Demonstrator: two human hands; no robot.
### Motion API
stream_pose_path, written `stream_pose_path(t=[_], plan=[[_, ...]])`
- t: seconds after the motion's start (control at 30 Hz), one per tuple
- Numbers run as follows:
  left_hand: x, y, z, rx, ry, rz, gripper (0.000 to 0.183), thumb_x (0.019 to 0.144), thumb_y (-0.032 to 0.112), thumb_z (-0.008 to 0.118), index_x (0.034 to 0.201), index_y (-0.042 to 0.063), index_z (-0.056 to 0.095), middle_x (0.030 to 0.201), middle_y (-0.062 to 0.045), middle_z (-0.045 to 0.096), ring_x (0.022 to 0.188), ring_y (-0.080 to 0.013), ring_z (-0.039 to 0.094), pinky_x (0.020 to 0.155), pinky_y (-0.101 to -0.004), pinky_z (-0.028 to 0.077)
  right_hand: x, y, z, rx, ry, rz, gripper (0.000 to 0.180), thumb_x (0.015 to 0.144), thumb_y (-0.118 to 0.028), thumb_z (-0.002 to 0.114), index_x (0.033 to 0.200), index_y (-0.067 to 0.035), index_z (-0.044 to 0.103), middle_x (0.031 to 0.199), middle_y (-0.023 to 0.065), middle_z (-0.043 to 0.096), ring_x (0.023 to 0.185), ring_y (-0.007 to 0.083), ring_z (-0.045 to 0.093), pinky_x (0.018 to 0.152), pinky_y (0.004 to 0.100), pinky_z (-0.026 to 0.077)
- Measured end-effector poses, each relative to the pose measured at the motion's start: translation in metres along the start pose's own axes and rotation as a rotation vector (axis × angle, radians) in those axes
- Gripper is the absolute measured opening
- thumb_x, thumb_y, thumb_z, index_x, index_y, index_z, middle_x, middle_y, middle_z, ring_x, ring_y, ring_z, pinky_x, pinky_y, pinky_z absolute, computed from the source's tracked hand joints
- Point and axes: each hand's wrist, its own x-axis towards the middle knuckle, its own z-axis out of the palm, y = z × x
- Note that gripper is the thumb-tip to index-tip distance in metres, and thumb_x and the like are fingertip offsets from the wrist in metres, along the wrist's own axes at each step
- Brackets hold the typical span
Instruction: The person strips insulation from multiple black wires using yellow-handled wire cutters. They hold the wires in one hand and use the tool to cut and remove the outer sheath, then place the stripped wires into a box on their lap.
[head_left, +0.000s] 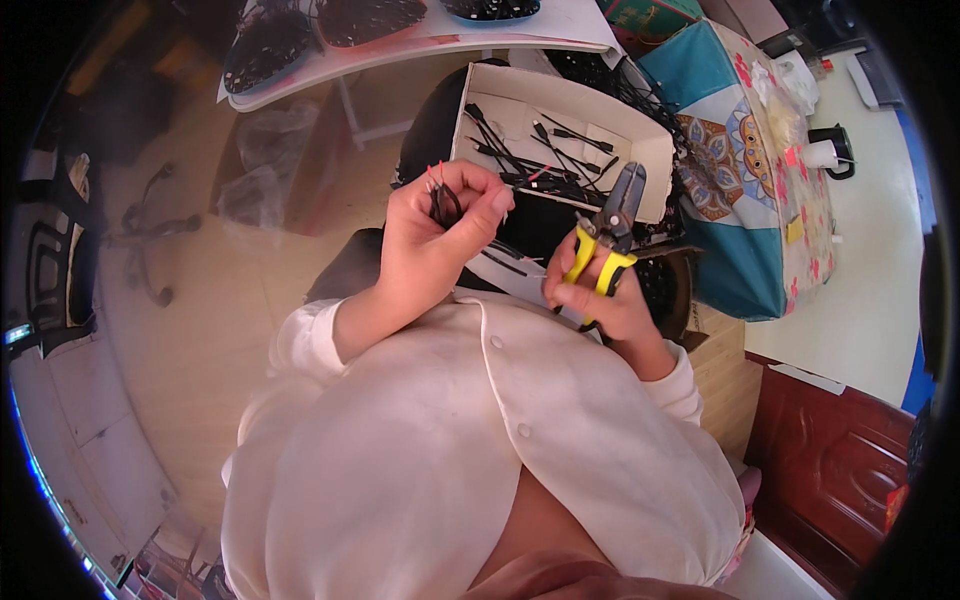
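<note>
My left hand (439, 225) is closed around a small bundle of black cables (445, 206) whose thin red and pale wire ends stick out above the fingers. In my right hand (604, 296) are wire strippers (611, 240) with yellow and black handles, their jaws pointing up and away from me. Beyond both hands a shallow white cardboard box (555, 82) holds several short black cables with connectors (581, 140). More cable pieces (506, 262) lie low between my hands, near my lap.
At the top, a white table (420, 56) bears trays of small black parts (360, 19). On the right, a patterned cloth (712, 165) covers a box-like form beside a pale tabletop (840, 330). An open carton (686, 300) stands below my right side. Clear plastic bags (262, 180) lie at the left.
</note>
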Motion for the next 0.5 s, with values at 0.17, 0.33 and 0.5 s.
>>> stream_pose_path(t=[0.17,0.33,0.5], plan=[[-0.003,0.005,0.004,0.096,-0.007,-0.086,0.008,0.092,0.006,0.063,0.090,-0.002,0.061,0.069,0.005,0.057,0.061,0.0002,0.043,0.053,-0.0174,0.032,0.006,-0.028,-0.007,-0.311,-0.105,0.004,0.042,0.079,-0.019,0.065,0.113,-0.001,0.048,0.092,0.0042,0.053,0.084,0.0117,0.048,0.077,0.0256,0.040],[-0.003,0.004,0.007,0.026,0.044,-0.081,0.009,0.091,0.007,0.064,0.088,-0.002,0.062,0.070,0.005,0.059,0.061,0.0002,0.043,0.052,-0.0182,0.031,0.009,-0.035,0.005,-0.296,-0.171,0.066,0.044,0.078,-0.020,0.064,0.114,0.000,0.048,0.093,0.0049,0.051,0.087,0.0128,0.047,0.080,0.0269,0.039],[-0.004,0.005,0.001,0.030,0.037,-0.119,0.010,0.092,0.008,0.064,0.087,-0.001,0.063,0.070,0.005,0.059,0.060,0.0000,0.042,0.053,-0.0188,0.030,0.010,-0.036,0.007,-0.386,-0.162,0.024,0.044,0.077,-0.021,0.063,0.113,0.000,0.047,0.092,0.0051,0.051,0.086,0.0131,0.047,0.080,0.0272,0.039]])
